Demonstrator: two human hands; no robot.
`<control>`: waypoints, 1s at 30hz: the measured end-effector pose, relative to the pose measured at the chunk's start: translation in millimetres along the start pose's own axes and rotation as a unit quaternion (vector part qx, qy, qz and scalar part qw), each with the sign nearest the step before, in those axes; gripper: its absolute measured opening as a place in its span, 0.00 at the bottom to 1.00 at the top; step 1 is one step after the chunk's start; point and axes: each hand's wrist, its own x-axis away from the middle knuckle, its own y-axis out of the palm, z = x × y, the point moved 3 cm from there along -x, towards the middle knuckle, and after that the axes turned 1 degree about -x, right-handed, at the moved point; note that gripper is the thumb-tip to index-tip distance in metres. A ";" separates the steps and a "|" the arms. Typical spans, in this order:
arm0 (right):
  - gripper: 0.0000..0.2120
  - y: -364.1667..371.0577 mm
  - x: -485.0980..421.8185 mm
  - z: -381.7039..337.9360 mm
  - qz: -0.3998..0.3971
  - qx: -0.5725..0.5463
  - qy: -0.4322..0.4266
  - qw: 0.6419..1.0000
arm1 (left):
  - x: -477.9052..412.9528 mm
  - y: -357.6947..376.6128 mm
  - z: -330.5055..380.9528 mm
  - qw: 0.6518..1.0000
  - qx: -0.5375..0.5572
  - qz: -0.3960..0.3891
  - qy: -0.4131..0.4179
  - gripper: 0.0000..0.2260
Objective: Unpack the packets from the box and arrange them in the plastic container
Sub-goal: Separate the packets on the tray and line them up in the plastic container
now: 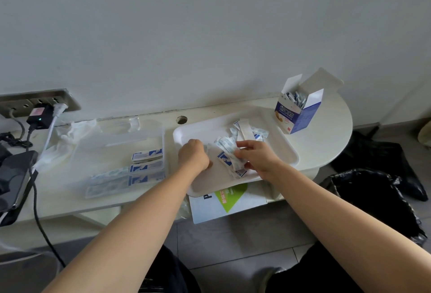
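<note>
An open blue and white box (296, 113) stands at the back right of the table, packets showing in its top. Loose white and blue packets (247, 133) lie scattered on a white tray (198, 133). My right hand (258, 158) pinches a few packets over the tray's middle. My left hand (193, 155) is curled at the tray's left side, fingers closed on the end of a packet. A clear plastic container (98, 152) sits to the left, with packets (147, 155) lined up along its right and front part.
A wall socket strip (39, 102) with plugs and dangling cables sits at far left, beside a dark device (14, 176). Crumpled clear plastic (70, 134) lies behind the container. A green and white carton (228, 201) pokes out under the tray. Black bags (377, 187) lie on the floor, right.
</note>
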 end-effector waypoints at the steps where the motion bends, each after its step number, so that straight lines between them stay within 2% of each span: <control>1: 0.13 -0.5 -0.2 0.2 -0.001 -0.001 -0.001 1.000 | -0.9 -0.2 -0.1 1.000 -0.001 -0.004 0.001 0.20; 4: 0.12 -1.3 -0.6 0.4 -0.003 -0.013 -0.001 1.000 | -3.4 -1.4 -1.0 1.000 0.006 -0.015 -0.009 0.19; 8: 0.12 -1.4 -1.4 0.2 -0.008 -0.014 -0.002 1.000 | -3.6 -2.5 -2.1 0.999 0.013 -0.037 -0.033 0.22; 12: 0.11 -2.0 -1.7 1.1 -0.002 -0.006 -0.003 1.000 | -4.4 -3.2 -2.2 0.999 0.004 -0.026 -0.026 0.20; 17: 0.05 5.8 1.6 -0.9 -0.048 -0.003 0.010 0.999 | -5.5 -1.9 -2.2 1.000 -0.012 -0.015 -0.014 0.18; 22: 0.06 9.4 1.2 0.4 -0.054 0.029 0.015 0.998 | -7.3 -1.8 -4.3 1.000 0.006 -0.019 -0.008 0.17; 24: 0.05 7.8 0.8 -0.3 -0.053 0.012 0.018 0.998 | -8.5 -2.7 -6.4 0.998 0.062 -0.021 0.001 0.13; 25: 0.05 6.9 0.5 -1.3 -0.053 -0.002 0.014 0.998 | -10.5 -2.6 -7.5 0.992 0.128 -0.019 0.010 0.11; 28: 0.05 6.9 -1.3 -5.7 -0.056 -0.093 -0.003 0.994 | -8.1 -5.6 -7.4 0.927 0.374 -0.023 0.022 0.07; 30: 0.06 9.7 -1.2 -9.6 -0.066 -0.143 -0.012 0.988 | -4.3 -4.6 -2.4 0.893 0.445 -0.059 0.028 0.07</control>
